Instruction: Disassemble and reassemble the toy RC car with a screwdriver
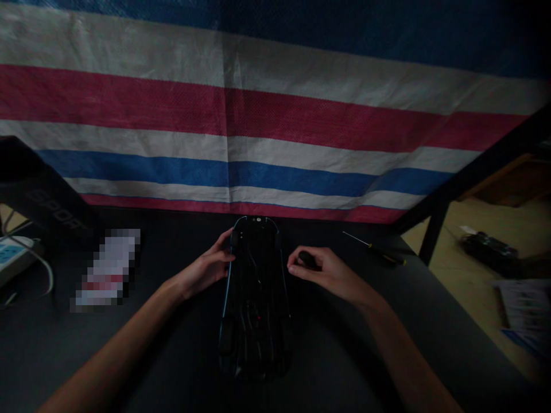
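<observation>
A dark toy car point(258, 281) lies upside down on the black table, its underside and wheels up and its front and rear along my line of sight. A thin blue edge shows along its side. My left hand point(213, 261) grips the car's left side near the far end, thumb at the edge and fingers partly hidden behind it. My right hand point(322, 267) hovers just right of the car, fingers curled round a small dark rounded object point(307, 259). Its kind is too dim to make out. Further right lies a screwdriver point(383, 253) with a black and yellow handle.
A striped plastic sheet point(275, 115) hangs behind the table point(181, 367). At left are a dark box point(47, 195) marked SPORT, a power strip point(19, 258) with cables and a blurred-out packet point(109, 267). Another dark toy car or chassis point(491, 252) lies on the floor at right.
</observation>
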A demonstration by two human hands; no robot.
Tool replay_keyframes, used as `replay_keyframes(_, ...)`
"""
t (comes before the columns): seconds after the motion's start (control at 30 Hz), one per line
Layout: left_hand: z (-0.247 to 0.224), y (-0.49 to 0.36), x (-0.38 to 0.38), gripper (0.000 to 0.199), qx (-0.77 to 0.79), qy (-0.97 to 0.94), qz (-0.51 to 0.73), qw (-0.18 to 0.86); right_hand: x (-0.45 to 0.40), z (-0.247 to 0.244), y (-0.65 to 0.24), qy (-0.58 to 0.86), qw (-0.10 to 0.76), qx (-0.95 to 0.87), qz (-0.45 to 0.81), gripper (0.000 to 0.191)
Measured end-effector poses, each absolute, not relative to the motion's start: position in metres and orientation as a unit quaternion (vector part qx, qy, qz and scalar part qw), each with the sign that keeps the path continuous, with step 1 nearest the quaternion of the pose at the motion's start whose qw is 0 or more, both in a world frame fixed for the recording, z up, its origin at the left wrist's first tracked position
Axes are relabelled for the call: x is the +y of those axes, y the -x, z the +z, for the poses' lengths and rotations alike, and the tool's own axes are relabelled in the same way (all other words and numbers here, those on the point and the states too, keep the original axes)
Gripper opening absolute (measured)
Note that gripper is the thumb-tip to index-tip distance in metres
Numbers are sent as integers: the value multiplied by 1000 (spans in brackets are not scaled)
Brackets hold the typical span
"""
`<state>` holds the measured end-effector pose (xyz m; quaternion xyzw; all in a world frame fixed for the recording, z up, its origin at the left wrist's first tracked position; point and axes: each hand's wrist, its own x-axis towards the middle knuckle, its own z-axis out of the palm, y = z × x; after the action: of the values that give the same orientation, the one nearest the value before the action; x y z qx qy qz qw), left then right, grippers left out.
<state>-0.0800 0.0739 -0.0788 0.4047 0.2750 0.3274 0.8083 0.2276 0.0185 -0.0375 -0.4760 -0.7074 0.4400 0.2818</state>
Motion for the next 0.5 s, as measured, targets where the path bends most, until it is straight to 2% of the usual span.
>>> replay_keyframes(0.17,-77,80,72,76,279,-413,324,804,17,-43,-218,445,271,-695,495,28)
replay_keyframes(0.5,-77,80,73,75,277,-408,326,807,17,-42,-217,436,269,-708,487,24)
